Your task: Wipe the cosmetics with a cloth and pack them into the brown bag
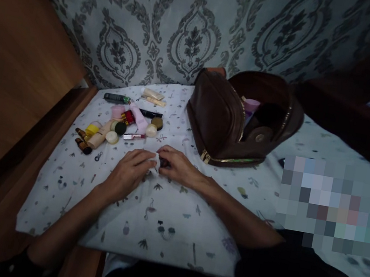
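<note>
Over the printed white tablecloth (169,230), my two hands meet near the middle. My left hand (133,167) is closed on a small white piece (156,162), perhaps tissue or a small packet; its kind I cannot make out. Pinched in my right hand (178,168) is a small dark object (165,163), right against the white piece and mostly hidden by fingers. Just beyond my left hand lie a lip gloss tube (134,136), a small cream jar (112,137) and another round pale jar (151,130).
Cosmetics cluster at the left back: a pink tube (138,117), a beige bottle (99,134), small brown bottles (83,145) and a green bottle (116,98). An unzipped brown leather bag (213,115) stands at the right back, against the patterned wall (195,36). Wooden furniture (13,81) borders the left.
</note>
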`<action>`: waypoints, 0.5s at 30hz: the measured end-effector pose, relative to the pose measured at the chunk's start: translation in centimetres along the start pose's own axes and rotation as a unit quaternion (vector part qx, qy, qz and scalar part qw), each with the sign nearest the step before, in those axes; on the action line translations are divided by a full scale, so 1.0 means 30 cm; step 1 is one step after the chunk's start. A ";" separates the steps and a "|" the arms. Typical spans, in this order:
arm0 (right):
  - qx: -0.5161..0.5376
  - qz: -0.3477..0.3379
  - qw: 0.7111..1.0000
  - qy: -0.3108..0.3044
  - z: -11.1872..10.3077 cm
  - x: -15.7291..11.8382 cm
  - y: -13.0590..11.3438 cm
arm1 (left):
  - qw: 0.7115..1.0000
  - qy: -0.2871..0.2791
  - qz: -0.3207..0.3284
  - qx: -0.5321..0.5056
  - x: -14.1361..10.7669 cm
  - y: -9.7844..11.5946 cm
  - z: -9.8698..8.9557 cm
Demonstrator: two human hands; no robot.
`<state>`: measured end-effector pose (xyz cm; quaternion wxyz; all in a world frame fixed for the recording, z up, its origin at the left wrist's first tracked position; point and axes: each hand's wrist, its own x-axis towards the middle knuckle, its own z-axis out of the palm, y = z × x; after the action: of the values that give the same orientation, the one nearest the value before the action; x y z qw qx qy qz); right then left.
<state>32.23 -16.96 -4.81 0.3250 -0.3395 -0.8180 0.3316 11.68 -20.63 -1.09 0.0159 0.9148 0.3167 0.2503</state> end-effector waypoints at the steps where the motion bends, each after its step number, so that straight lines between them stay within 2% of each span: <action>1: 0.005 0.004 1.000 -0.001 0.000 0.000 -0.001 | 1.000 0.001 0.000 -0.007 -0.003 -0.003 -0.004; 10: 0.048 0.012 0.999 0.004 -0.006 -0.001 -0.010 | 1.000 0.000 -0.014 0.001 -0.066 -0.037 -0.064; 15: 0.042 0.010 0.999 -0.002 -0.009 -0.005 -0.012 | 0.999 0.018 -0.032 0.006 -0.103 -0.051 -0.091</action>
<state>32.41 -17.19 -4.42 0.3343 -0.3336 -0.8003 0.3695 7.45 -21.58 -0.38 0.0128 0.8993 0.3480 0.2646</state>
